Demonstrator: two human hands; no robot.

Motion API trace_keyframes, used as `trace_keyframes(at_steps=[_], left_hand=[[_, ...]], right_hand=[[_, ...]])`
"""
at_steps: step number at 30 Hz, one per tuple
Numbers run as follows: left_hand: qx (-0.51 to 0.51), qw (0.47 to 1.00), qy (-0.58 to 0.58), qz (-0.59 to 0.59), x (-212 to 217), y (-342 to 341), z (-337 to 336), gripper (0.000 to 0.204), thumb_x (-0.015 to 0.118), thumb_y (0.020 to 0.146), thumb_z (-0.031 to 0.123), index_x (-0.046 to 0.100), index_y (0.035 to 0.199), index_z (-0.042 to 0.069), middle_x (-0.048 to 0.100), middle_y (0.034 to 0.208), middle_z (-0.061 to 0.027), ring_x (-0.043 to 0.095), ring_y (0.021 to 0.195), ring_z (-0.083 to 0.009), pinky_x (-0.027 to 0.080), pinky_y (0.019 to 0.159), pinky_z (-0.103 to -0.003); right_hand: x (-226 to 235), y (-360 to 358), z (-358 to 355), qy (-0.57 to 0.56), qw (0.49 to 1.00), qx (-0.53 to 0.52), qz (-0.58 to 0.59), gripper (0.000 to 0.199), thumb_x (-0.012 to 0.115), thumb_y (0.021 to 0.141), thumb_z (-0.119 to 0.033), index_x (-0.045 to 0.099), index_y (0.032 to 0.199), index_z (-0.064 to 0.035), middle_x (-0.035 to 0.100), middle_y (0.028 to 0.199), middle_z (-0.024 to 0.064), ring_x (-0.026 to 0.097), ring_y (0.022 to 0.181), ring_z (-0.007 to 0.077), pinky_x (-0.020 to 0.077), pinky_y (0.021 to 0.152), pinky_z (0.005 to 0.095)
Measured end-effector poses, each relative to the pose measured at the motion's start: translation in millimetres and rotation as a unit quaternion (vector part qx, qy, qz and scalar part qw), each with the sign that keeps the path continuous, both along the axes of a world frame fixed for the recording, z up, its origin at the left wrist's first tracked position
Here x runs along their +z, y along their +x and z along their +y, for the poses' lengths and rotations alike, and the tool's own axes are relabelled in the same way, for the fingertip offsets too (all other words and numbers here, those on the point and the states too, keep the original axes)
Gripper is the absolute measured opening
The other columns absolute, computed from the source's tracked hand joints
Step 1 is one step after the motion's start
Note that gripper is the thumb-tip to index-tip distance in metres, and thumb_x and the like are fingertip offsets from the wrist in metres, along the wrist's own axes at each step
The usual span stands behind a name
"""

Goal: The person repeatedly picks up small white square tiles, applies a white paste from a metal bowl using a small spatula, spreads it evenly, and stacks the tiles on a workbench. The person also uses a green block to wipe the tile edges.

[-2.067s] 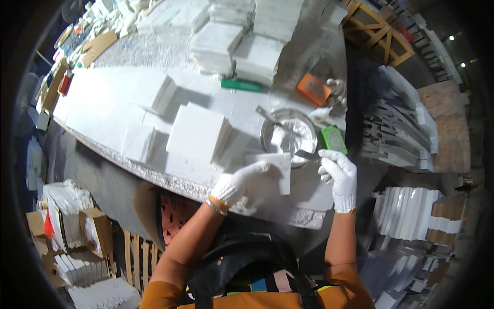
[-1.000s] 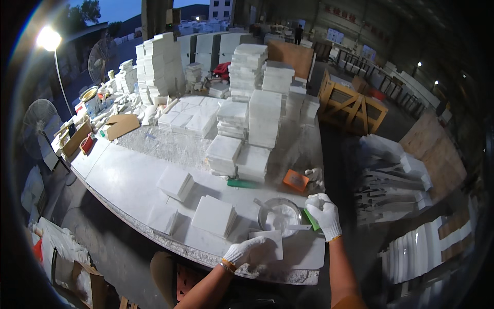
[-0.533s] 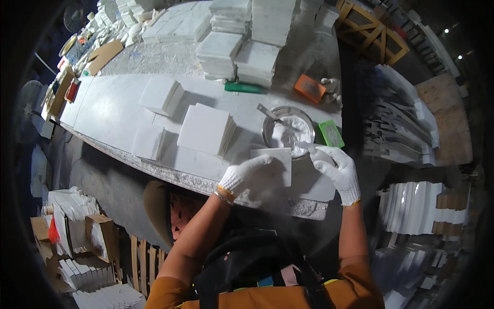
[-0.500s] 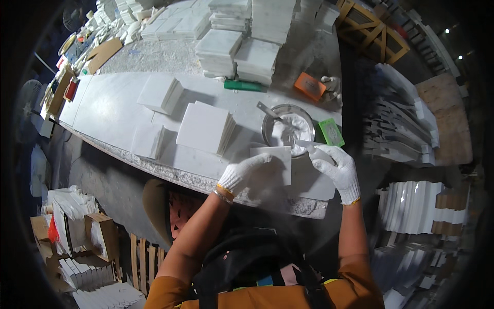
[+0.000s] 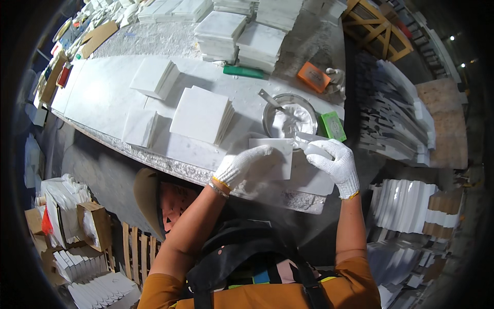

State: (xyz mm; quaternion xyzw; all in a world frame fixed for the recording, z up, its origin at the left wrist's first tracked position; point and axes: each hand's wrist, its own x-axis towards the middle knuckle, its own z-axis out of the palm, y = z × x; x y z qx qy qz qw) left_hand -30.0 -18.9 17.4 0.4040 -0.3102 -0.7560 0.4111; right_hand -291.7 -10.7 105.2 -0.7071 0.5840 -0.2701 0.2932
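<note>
My left hand (image 5: 244, 164), in a white knit glove, holds a white square stone tile (image 5: 278, 159) by its left side, fingers over its face. In my right hand (image 5: 337, 162), also gloved, is a putty knife (image 5: 310, 137); its blade points left, between the tile's upper right corner and the near rim of a metal bowl (image 5: 266, 114). White paste (image 5: 296, 118) fills part of the bowl. Another flat metal scraper (image 5: 269, 98) leans in the bowl with its handle over the left rim. Whether the blade touches the tile I cannot tell.
Left of my hands stand small stacks of white tiles (image 5: 200, 114). Beyond the bowl are an orange box (image 5: 313, 77), a green box (image 5: 333, 126) and a long green block (image 5: 243, 72). Taller tile stacks (image 5: 220, 31) rise behind. The table's rough front edge (image 5: 154, 157) runs before me.
The putty knife has turned so its blade lies flatter beside the tile's corner. My left hand keeps its hold on the tile. The whole view has shifted slightly.
</note>
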Motion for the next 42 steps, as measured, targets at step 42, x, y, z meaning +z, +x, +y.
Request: trace_keyframes(at_steps=[42], left_hand=[[0.006, 1.000, -0.004, 0.004, -1.6, 1.0, 0.3, 0.037, 0.078, 0.087, 0.015, 0.061, 0.115, 0.000, 0.067, 0.102, -0.0076, 0.065, 0.095, -0.0150, 0.054, 0.084, -0.028]], right_hand=[[-2.6, -0.3, -1.6, -0.004, 1.000, 0.004, 0.007, 0.029, 0.084, 0.075, -0.017, 0.078, 0.101, -0.0057, 0.075, 0.096, 0.0127, 0.072, 0.087, 0.0273, 0.0561, 0.078, 0.0370]])
